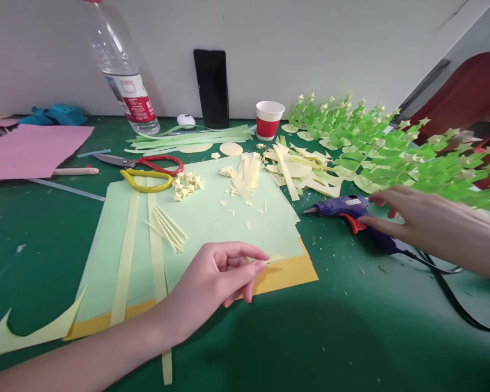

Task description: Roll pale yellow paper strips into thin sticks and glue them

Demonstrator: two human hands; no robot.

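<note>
The glue gun (338, 207) lies right of the sheets (212, 220), nozzle leftward, at the nearer right hand (418, 215), its grip part-open, contact unclear; the left hand (212, 283) pinches a pale sliver (271, 262).

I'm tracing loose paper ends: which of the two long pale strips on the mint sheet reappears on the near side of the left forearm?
The right-hand strip: its end shows beyond the left forearm, on the table; the left-hand strip doesn't.
</note>
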